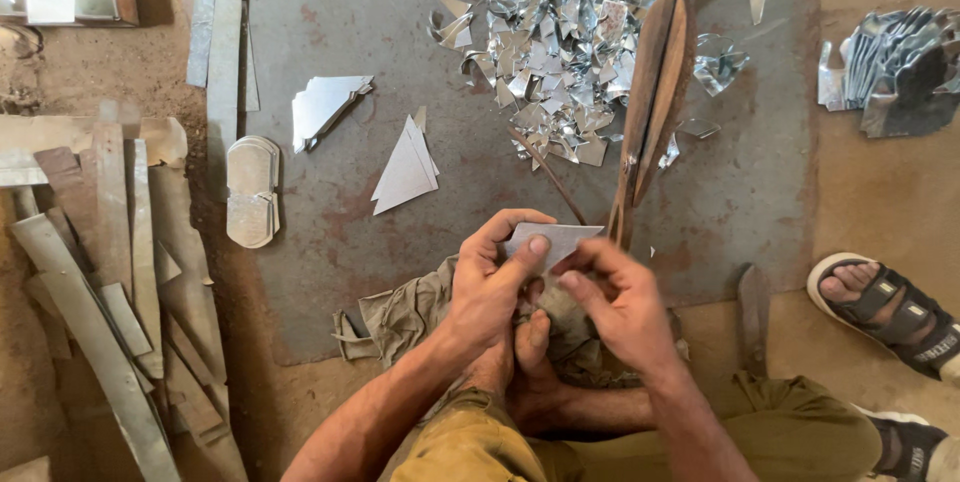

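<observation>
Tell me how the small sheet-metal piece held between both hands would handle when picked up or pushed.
The small sheet-metal piece looks thin and flat, so probably light. The left hand and right hand pinch it by its edges without it sagging, so likely stiff. Its cut corners look sharp, like the scrap pile, so it may nick fingers; being flat, it should slide, not roll.

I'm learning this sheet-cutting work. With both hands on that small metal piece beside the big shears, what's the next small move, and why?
Probably slide the metal piece right, into the shears. The left hand and right hand both pinch it just beside the blades' lower end, not yet between them.
</observation>
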Motion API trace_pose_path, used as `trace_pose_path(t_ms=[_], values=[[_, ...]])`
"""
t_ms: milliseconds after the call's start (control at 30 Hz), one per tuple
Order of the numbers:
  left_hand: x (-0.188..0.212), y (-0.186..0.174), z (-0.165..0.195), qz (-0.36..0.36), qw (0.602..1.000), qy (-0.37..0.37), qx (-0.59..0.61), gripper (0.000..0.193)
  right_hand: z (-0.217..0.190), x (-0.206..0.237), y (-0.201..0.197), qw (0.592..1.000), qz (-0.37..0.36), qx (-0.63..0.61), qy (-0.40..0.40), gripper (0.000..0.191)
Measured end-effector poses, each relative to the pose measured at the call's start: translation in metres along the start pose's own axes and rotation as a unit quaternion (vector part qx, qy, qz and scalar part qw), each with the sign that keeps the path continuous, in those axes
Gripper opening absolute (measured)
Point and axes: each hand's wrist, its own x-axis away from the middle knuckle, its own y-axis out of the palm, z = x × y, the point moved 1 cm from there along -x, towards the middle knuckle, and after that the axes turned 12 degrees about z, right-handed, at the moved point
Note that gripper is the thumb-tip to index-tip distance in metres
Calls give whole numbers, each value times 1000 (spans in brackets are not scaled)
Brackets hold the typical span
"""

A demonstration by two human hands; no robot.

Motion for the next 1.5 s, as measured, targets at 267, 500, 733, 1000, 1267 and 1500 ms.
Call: trace_pose_path(t_ms=[267,500,733,1000,1267,1500], values=[[0,10,-7,-89,963,143,-212,54,23,7,-11,997,46,-24,-61,15],[0,12,1,-77,860,205,-461,94,28,5,-12,982,150,16,-111,11],[-9,18,-7,-109,834,279,-464,69,43,12,-10,978,175,14,-115,10],[-31,2,3,-183,975,12,-128,42,71,2,-43,969,158,-189,31,6],[-36,8,-22,-134,984,28,-118,12,58,6,-38,979,135,-149,-14,10],[-84,29,61,-51,974,195,-107,9,99,44,-40,959,191,168,-124,40]])
